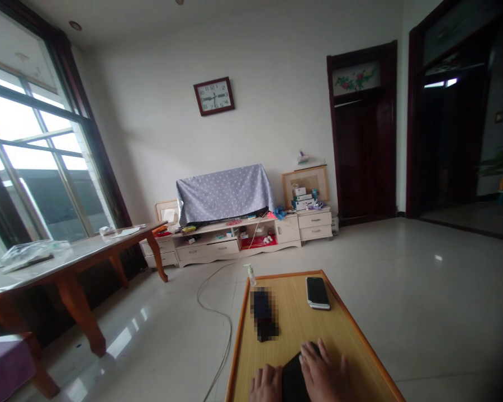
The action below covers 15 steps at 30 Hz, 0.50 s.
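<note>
At the bottom of the view my left hand [266, 384] and my right hand [323, 375] rest on a flat black object [294, 377] that lies on a low wooden table [352, 340]. My right hand lies flat over its right side, fingers spread. My left hand touches its left edge, and I cannot tell whether it grips the object. Further along the table lie a phone [317, 292] with a dark screen, a blurred dark object [264, 314] and a small pump bottle [251, 274] at the far left corner.
A long table with red legs [73, 262] stands at the left by the window, with a plastic bag on it. A white TV cabinet [238, 237] with a cloth-covered screen stands against the far wall. A cable [218, 312] runs over the tiled floor.
</note>
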Each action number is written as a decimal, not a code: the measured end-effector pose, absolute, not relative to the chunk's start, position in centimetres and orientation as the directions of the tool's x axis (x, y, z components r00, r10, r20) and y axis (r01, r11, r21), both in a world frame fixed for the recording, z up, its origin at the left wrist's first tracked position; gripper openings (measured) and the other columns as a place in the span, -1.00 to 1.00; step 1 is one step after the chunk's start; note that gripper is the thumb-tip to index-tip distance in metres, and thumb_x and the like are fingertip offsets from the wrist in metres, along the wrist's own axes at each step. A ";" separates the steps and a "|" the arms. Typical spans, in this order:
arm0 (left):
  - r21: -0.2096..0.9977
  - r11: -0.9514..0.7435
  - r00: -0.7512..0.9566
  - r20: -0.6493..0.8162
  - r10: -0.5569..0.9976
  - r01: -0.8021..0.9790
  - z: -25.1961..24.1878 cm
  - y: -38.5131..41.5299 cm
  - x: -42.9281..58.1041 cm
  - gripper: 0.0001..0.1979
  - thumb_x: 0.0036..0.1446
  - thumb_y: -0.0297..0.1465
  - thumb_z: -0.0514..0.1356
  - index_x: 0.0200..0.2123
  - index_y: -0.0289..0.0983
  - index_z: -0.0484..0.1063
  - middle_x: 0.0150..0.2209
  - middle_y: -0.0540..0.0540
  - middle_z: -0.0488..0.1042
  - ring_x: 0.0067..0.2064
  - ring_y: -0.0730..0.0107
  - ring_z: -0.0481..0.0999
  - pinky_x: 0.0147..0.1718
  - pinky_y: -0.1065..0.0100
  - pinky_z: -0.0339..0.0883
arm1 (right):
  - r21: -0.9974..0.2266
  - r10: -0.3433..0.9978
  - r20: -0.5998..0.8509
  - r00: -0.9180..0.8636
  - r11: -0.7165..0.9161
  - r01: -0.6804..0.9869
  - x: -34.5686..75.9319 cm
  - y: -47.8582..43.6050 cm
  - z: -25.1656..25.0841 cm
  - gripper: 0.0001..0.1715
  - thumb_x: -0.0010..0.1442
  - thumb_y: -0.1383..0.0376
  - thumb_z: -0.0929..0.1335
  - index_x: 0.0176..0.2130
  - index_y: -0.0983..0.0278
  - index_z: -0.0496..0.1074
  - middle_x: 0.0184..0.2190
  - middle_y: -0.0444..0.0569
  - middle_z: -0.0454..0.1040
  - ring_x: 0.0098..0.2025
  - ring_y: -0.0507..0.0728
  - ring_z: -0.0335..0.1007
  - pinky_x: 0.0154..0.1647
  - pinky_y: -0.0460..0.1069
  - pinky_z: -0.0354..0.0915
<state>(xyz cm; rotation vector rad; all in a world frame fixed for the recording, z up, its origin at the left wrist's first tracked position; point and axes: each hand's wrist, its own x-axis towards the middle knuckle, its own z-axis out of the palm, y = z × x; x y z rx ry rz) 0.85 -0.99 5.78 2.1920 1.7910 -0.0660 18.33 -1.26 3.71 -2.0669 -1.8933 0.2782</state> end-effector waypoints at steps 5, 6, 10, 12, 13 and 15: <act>0.203 -0.168 0.208 -0.194 0.959 0.965 6.0 -1.2 1.0 -0.41 0.20 -0.22 -0.02 0.30 -0.11 0.27 0.19 -0.16 0.38 0.18 -0.03 0.27 0.15 0.00 0.17 | -0.327 0.988 0.091 0.121 -0.085 0.941 18.5 -1.3 2.6 -0.40 0.38 0.07 0.03 0.27 -0.04 0.31 0.34 -0.15 0.24 0.44 0.38 -0.06 0.30 0.67 -0.23; 0.201 -0.169 0.209 -0.194 0.959 0.965 5.9 -1.2 1.1 -0.41 0.20 -0.21 -0.02 0.29 -0.11 0.28 0.19 -0.16 0.38 0.19 -0.04 0.27 0.15 0.00 0.18 | -0.329 0.991 0.093 0.092 -0.056 0.943 17.6 -1.6 2.4 -0.42 0.37 0.08 0.06 0.24 -0.06 0.34 0.33 -0.16 0.26 0.43 0.38 -0.02 0.31 0.66 -0.24; 0.189 -0.167 0.206 -0.210 0.956 0.968 5.6 -1.2 1.1 -0.42 0.22 -0.20 -0.05 0.29 -0.12 0.30 0.19 -0.19 0.38 0.18 -0.05 0.30 0.15 -0.01 0.18 | -0.348 0.998 0.064 0.011 0.012 0.937 14.9 -2.8 1.8 -0.49 0.32 0.06 0.15 0.17 -0.16 0.41 0.27 -0.22 0.32 0.40 0.42 0.06 0.32 0.66 -0.32; 0.194 -0.173 0.212 -0.204 0.956 0.966 5.6 -1.3 1.0 -0.41 0.21 -0.23 -0.05 0.30 -0.13 0.28 0.19 -0.20 0.37 0.18 -0.05 0.30 0.15 -0.01 0.18 | -0.363 0.999 0.051 -0.003 0.022 0.931 15.6 -2.9 2.1 -0.47 0.34 0.04 0.11 0.19 -0.16 0.38 0.29 -0.24 0.30 0.41 0.41 0.02 0.31 0.67 -0.29; 0.198 -0.179 0.218 -0.199 0.955 0.964 5.7 -1.3 1.0 -0.40 0.19 -0.24 -0.03 0.30 -0.13 0.27 0.19 -0.20 0.37 0.18 -0.05 0.30 0.15 -0.01 0.17 | -0.364 0.999 0.051 0.008 0.011 0.931 16.5 -2.8 2.4 -0.45 0.35 0.03 0.08 0.21 -0.14 0.36 0.30 -0.24 0.28 0.43 0.41 -0.01 0.30 0.67 -0.27; 0.203 -0.189 0.229 -0.194 0.954 0.961 6.0 -1.5 1.0 -0.36 0.15 -0.22 0.02 0.31 -0.15 0.26 0.20 -0.20 0.37 0.18 -0.07 0.29 0.15 -0.02 0.17 | -0.347 0.996 0.062 0.065 -0.040 0.937 18.5 -2.5 2.9 -0.40 0.37 0.04 0.03 0.25 -0.09 0.32 0.33 -0.22 0.24 0.44 0.40 -0.06 0.29 0.67 -0.22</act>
